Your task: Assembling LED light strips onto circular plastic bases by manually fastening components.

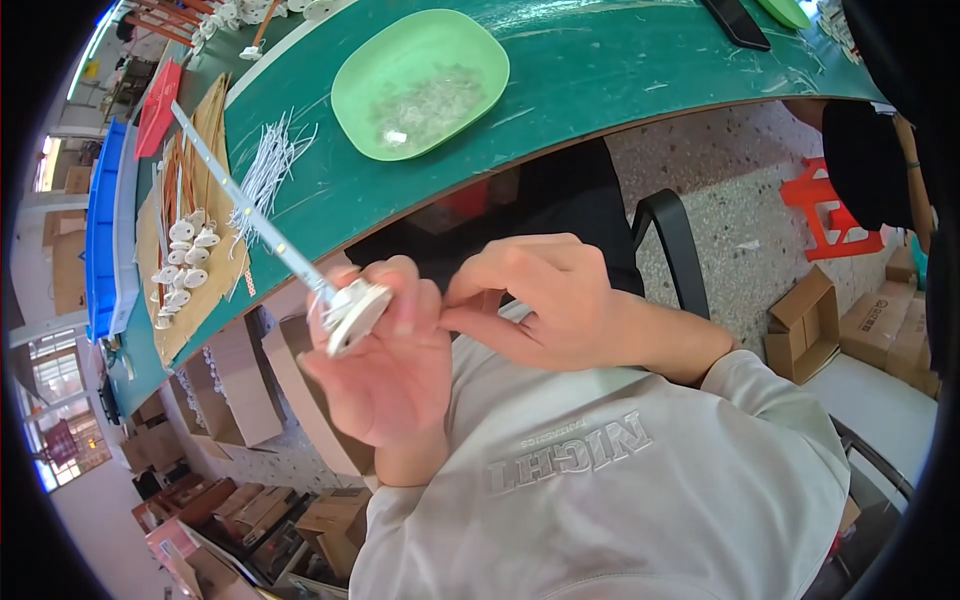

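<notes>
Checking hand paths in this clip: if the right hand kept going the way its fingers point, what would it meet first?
The right hand points left, so probably the left hand's fingers and the white end piece they grip; depth is unclear.

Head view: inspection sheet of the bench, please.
Surface: green bench mat, scuffed.
Job's things: long white strip ending in a white end cap, held off the bench.
Clutter: green tray of small clear bits; loose white wires; white caps on cardboard; black slab.
Grips: left hand closed on the end cap; right hand pinching beside it.
Cables: nothing seen beyond the loose wires.
Surroundings: black chair, cartons, red stool, speckled floor.
</notes>
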The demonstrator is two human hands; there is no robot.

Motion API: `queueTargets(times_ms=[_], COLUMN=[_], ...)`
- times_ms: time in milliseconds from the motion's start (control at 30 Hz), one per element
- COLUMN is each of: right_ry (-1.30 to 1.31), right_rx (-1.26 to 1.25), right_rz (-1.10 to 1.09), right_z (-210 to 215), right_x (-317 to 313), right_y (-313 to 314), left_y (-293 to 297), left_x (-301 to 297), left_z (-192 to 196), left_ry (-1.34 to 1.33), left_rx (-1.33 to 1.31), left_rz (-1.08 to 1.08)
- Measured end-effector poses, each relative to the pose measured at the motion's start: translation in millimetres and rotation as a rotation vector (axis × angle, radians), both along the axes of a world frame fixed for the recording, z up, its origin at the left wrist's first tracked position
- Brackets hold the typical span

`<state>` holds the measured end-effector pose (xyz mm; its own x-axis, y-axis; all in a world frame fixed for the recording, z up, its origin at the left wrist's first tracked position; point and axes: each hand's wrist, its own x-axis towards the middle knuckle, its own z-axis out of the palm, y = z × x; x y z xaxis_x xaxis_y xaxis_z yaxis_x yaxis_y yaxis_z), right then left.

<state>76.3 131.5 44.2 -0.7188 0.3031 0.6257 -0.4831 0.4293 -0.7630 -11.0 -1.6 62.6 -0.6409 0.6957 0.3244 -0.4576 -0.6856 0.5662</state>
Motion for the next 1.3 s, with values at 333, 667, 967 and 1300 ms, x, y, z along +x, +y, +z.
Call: queueTargets(times_ms=[333,667,967,1300], right_ry=[0.098,0.228,0.464,0.443], right_rx=[-0.234,-0.082,0.305,0.430], right_rz=[-0.023,-0.203,-0.337,-0.403], right_z=[-17.5,-17.5,-0.3,3.9], right_x=[-1.2,-6.9,-17.1,-16.4], right_y=[-8.7,-13.2,-11.4,-18.5], left_y=[10.4,19.4,-3.0,-10.1], left_x=[-1.5,7.5,18.8,29.3], left_z=[-2.8,-22.5,-30.3,-21.6], left_ry=[0.082,0.217,0.164,0.142], left_rx=[0.088,0.146,-0.062,-0.249], left_rz=[0.003,0.104,0.278,0.291])
